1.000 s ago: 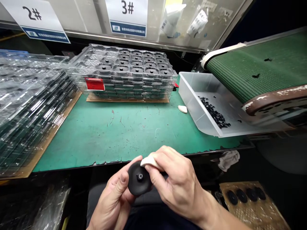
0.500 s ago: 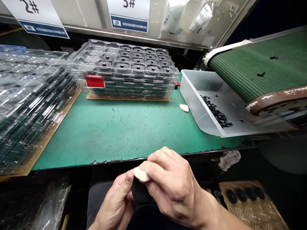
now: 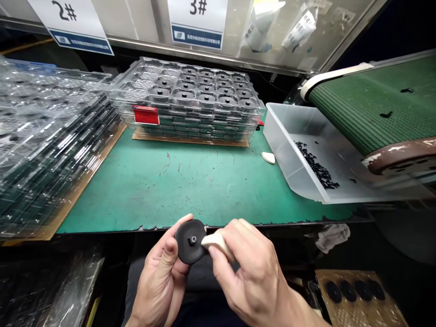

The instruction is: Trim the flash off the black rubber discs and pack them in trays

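Note:
My left hand (image 3: 160,281) grips a round black plastic disc (image 3: 188,242) with a small hub at its centre, held face up just below the table's front edge. My right hand (image 3: 248,277) pinches a small cream-white wedge-shaped piece (image 3: 214,241) whose tip touches the disc's right rim. Both hands sit over my lap, close together.
A stack of clear trays holding black discs (image 3: 190,106) with a red label stands at the back of the green mat (image 3: 190,181). More clear trays (image 3: 44,141) lie left. A clear bin (image 3: 299,154) with black scraps sits under a green conveyor (image 3: 374,109). Another white wedge (image 3: 268,157) lies by the bin. Black discs (image 3: 350,290) rest on cardboard low right.
Half a second ago my right hand covered the disc with the white piece at its left side; now the disc face shows again and the piece sits at its right rim.

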`<state>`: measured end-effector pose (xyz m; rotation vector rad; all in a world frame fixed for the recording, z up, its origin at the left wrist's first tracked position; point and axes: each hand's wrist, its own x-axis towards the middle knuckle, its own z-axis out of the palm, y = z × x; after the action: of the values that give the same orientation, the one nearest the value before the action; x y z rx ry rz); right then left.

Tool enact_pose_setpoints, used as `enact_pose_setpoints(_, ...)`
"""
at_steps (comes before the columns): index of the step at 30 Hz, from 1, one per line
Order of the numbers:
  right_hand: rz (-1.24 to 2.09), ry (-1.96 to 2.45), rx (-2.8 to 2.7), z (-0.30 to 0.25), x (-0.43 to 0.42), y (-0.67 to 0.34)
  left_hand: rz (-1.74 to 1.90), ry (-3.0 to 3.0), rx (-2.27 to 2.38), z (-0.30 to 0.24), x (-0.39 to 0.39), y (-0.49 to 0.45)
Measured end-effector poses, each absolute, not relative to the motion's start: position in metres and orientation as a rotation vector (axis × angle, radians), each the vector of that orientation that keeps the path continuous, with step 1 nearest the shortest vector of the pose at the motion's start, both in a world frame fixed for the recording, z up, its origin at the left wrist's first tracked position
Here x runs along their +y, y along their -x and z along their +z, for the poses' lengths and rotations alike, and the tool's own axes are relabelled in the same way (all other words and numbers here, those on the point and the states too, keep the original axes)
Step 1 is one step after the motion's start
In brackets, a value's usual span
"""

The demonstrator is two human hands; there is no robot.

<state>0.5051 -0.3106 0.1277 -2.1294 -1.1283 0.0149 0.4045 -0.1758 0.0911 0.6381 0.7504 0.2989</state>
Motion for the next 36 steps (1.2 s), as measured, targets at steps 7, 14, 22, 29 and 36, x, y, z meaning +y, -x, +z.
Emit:
enact_pose_setpoints(7,0.163,2.040,-1.455,0.138,-0.313,-0.520,-0.115,-0.509,0.547,0.081,-0.177,-0.399)
enact_pose_setpoints(14,0.175,2.047,-1.568,0.143,-0.309,-0.530,-0.120,-0.337,0.519,0.079,-0.179,-0.402)
enact_pose_setpoints(22,0.085,2.167,-1.200,0.123,-0.311,-0.509,0.169,-0.544,0.657,0.078,-0.169,-0.402)
enact_pose_setpoints(29,0.264,1.995,-1.630,0.136,-0.309,-0.525,-0.252,-0.372,0.504,0.072,-0.178,-0.399)
enact_pose_setpoints(36,0.090,2.121,-1.217,0.133,-0.302,-0.514,0.171,-0.397,0.572,0.077,-0.171,-0.403)
